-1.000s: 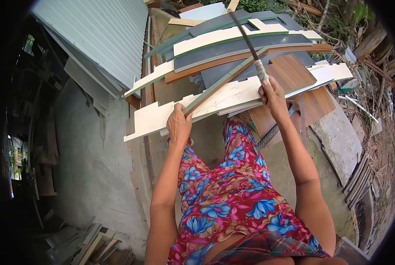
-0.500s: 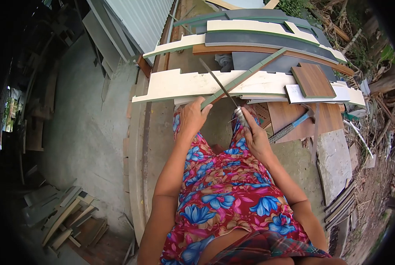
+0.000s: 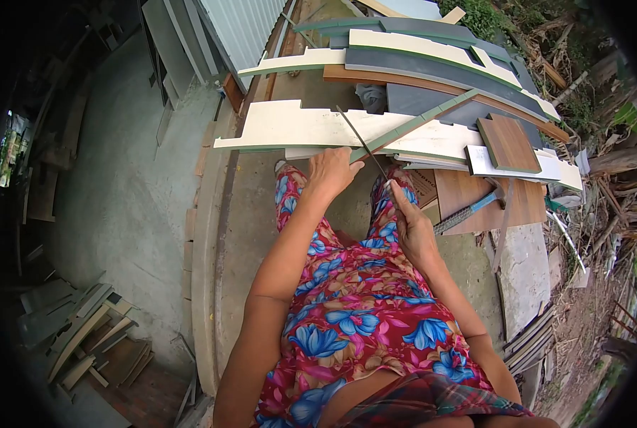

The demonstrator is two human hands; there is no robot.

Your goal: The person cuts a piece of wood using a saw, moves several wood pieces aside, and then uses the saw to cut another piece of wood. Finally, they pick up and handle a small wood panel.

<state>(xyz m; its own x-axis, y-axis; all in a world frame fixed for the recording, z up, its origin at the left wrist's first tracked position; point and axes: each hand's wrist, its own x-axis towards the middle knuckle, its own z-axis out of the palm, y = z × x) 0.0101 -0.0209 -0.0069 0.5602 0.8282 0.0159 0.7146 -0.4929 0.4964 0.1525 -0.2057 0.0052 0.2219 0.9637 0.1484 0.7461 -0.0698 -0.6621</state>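
Note:
My left hand point(image 3: 331, 171) is closed around the near end of a narrow green-edged strip point(image 3: 414, 123), which slants up to the right over a long cream board point(image 3: 283, 125). In my right hand point(image 3: 413, 225) is the pale wrapped handle of a thin dark blade point(image 3: 355, 133). The blade crosses the strip just beyond my left hand; whether they touch is unclear. A small brown wood-grain piece point(image 3: 509, 143) lies on a white piece point(image 3: 481, 162) at the cream board's right end.
A hammer with a blue and black handle point(image 3: 468, 212) rests on a brown panel point(image 3: 528, 203) at right. Grey and cream boards point(image 3: 432, 70) lie beyond the long board. Offcuts point(image 3: 83, 335) are piled at lower left, and dry plant debris point(image 3: 603, 214) covers the right side.
The blade has swung down from pointing up, away from the strip, to lie across it. My right hand has come down and inward. The whole view has shifted, and the hammer is now fully visible.

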